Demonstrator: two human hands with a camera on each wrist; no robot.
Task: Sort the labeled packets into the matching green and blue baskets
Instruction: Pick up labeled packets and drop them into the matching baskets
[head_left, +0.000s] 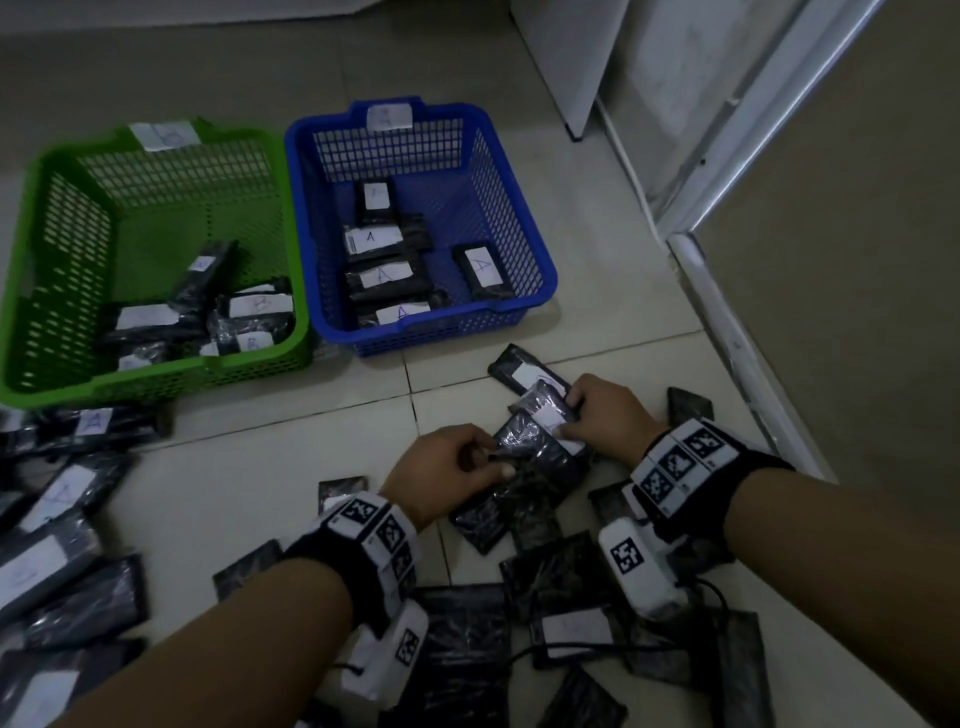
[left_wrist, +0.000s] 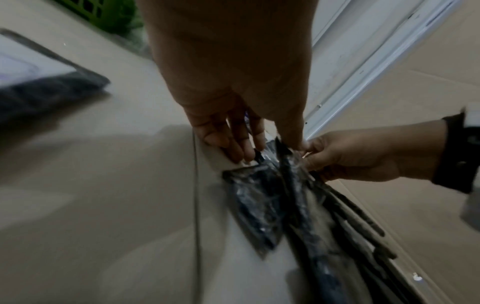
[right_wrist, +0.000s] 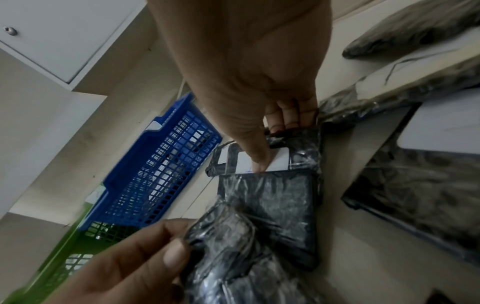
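Floor, tiled | black plastic-wrapped packet with white paper label (head_left: 535, 441) lies between both hands, long axis running hand to hand | left hand (head_left: 447, 470) pinches near end — right hand (head_left: 605, 415) pinches label end | blue plastic mesh basket (head_left: 524, 218) ahead, green plastic mesh basket (head_left: 31, 249) ahead-left; label letter unreadable.

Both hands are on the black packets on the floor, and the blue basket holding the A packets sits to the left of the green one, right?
Not quite. The head view shows the blue basket to the right of the green basket, not the left. The rest holds: its packets are labelled A, and the left hand and right hand are both on the black packets on the floor.
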